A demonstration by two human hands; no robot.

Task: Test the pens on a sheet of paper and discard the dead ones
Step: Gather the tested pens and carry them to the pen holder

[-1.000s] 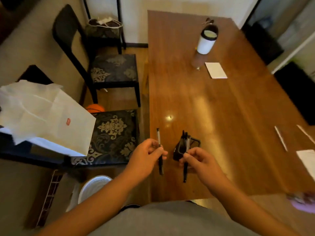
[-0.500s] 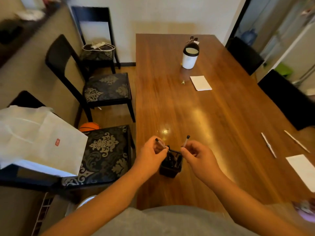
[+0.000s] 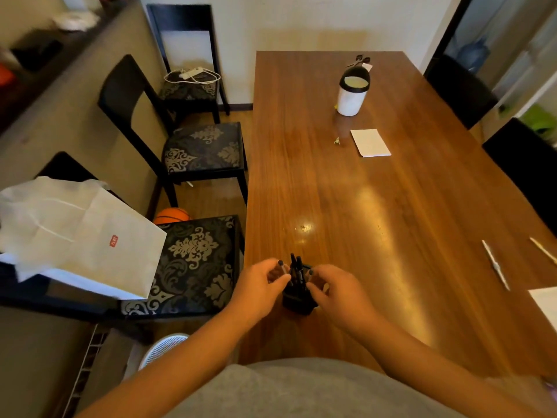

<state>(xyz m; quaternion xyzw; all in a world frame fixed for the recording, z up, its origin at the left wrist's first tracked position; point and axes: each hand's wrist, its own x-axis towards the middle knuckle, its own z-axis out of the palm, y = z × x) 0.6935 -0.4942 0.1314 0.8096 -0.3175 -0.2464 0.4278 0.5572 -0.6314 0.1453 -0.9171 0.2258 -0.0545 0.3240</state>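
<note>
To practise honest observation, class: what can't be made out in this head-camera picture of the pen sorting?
1. Pen holder, head view: the left hand and right hand cover its sides; pen count unclear.
2. Left pen and right pen, head view: pinching fingers hide their barrels.
3. Sheet, head view: cut off by the right edge.
4. Far note, head view: marks too small to read.

Wooden table (image 3: pixel 376 188) – dark patterned chairs (image 3: pixel 202 149) beside it, cream wall (image 3: pixel 301 22).

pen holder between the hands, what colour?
Black. The pen holder shows best in the head view, the only one.
</note>
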